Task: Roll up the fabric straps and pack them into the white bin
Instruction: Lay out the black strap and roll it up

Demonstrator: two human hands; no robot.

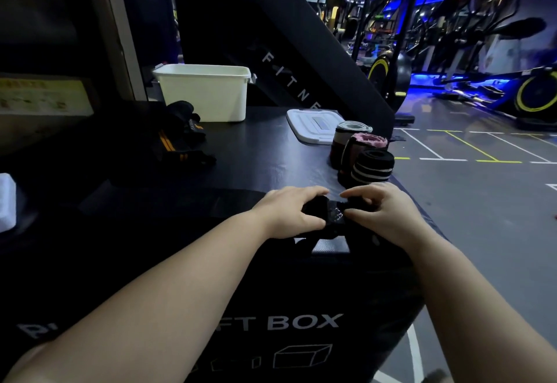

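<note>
Black strap (330,215), frame centre, is gripped by left hand (289,211) and right hand (388,214), mid-roll. Three finished rolls (366,153) wait outside the white bin (208,93); unrolled straps (180,138) remain.

Lid (313,126) right of bin (205,93)

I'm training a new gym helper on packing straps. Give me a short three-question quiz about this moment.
1. True or false: the white bin stands with its lid on.
2. How many finished rolls stand at the right edge of the black box?
3. Which holds the black strap: A) the left hand only, B) the right hand only, C) both?

Key: 1. False; the lid lies flat on the box, right of the bin. 2. Three. 3. C. The unrolled straps lie in a pile in front of the bin.
</note>
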